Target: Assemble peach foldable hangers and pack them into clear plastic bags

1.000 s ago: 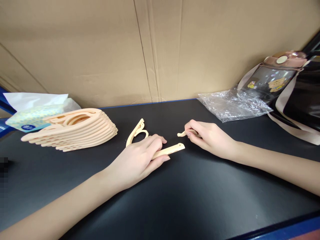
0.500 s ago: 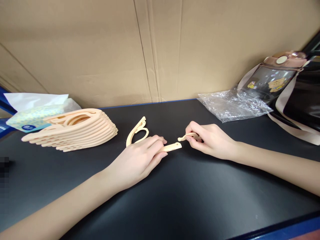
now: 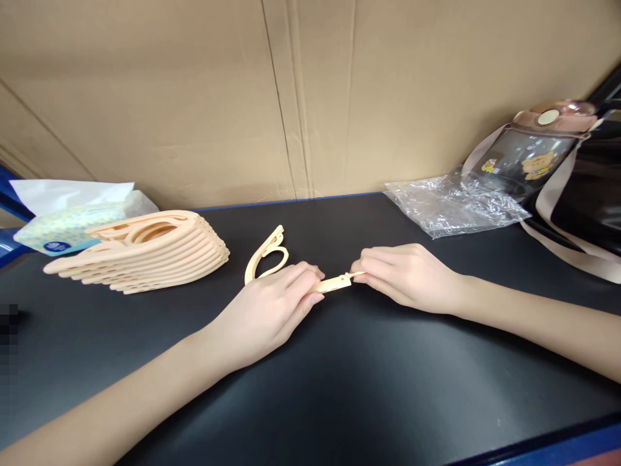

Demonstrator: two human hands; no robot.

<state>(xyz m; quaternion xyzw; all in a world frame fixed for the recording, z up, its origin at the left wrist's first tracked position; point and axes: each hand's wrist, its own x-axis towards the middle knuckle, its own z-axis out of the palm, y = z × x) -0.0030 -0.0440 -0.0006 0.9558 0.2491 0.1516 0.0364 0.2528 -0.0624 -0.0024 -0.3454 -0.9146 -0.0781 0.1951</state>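
Note:
My left hand [image 3: 272,309] is closed on a peach plastic hanger part [image 3: 332,284] lying on the black table [image 3: 339,388]; the part's curved loop [image 3: 266,256] sticks out behind my fingers. My right hand [image 3: 407,275] is closed on a small peach hook piece, mostly hidden under its fingers. The tip of that piece meets the end of the hanger part between both hands.
A stack of several peach hangers [image 3: 145,252] lies at the left, with a tissue pack [image 3: 63,226] behind it. A crumpled clear plastic bag [image 3: 451,204] and a dark bag with a bottle [image 3: 557,162] sit at the right. A cardboard wall [image 3: 291,97] stands behind.
My right hand has moved left and down, bringing the hook piece against the end of the hanger part. My left hand has drawn the part slightly back.

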